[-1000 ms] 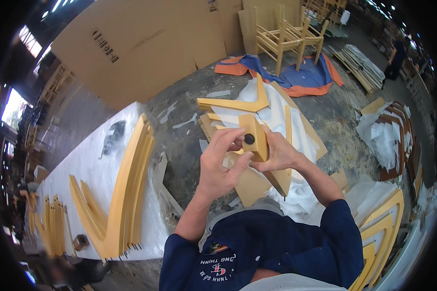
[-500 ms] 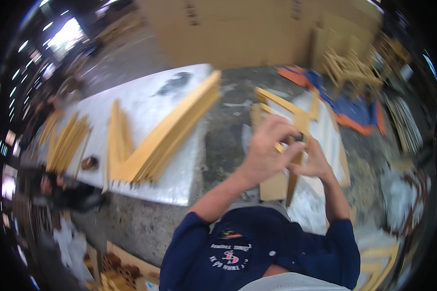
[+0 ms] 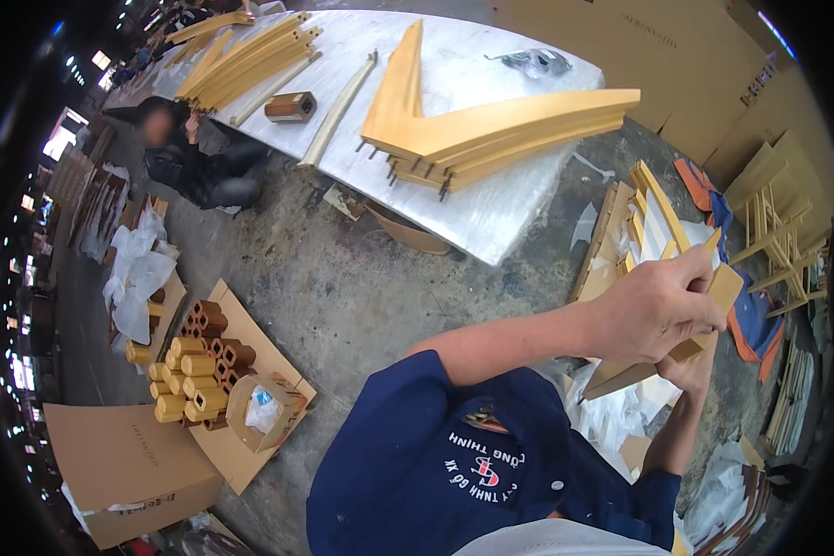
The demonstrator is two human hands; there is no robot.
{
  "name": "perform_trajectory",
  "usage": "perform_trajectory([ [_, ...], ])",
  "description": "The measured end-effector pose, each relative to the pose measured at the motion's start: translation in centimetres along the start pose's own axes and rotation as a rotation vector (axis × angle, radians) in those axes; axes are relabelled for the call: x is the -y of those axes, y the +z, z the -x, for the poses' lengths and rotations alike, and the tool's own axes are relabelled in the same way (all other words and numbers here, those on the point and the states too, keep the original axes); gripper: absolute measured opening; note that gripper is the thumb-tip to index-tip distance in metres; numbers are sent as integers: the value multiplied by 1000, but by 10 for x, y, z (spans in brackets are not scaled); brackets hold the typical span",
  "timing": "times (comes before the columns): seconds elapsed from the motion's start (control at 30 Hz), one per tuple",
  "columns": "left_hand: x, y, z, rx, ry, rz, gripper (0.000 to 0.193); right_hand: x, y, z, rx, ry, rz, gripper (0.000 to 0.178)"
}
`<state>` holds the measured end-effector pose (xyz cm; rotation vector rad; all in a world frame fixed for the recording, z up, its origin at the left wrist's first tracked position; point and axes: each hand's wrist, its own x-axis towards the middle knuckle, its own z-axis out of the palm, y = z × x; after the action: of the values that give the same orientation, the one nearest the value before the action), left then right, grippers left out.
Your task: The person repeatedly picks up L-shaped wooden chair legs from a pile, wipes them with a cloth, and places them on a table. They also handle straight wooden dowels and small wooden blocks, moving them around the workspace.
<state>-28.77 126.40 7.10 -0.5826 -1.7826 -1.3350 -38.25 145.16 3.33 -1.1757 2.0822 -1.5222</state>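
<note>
In front of me, at the right, a light wooden frame part (image 3: 612, 378) runs slanting under both hands. My left hand (image 3: 653, 310) is closed over it, its fingers curled together against the wood; anything small inside that pinch is hidden. Below it my right hand (image 3: 688, 369), mostly covered by the left, is closed around the same part from beneath. The part's flat upper end (image 3: 725, 289) sticks out beyond the fingers.
A padded table (image 3: 519, 218) carries stacked V-shaped wooden parts (image 3: 491, 130) with dark pins, slats (image 3: 250, 65) and a brown hollow block (image 3: 290, 107). A person (image 3: 199, 167) crouches beside it. Cardboard (image 3: 250, 357) on the floor holds wooden blocks and a small box (image 3: 267, 412).
My view has swung left and down, so the table and floor blocks show more. Both hands stay together on the wooden part; the dark piece seen between them is now hidden.
</note>
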Motion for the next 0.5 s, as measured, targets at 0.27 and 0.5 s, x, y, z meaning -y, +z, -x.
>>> perform_trajectory([
  [0.27,-45,-55,8,-74,57,-75,32,39,42,-1,68,-101,95,98],
  [0.5,-21,-109,58,-32,-218,13,56,88,39,-45,79,-221,-245,78],
])
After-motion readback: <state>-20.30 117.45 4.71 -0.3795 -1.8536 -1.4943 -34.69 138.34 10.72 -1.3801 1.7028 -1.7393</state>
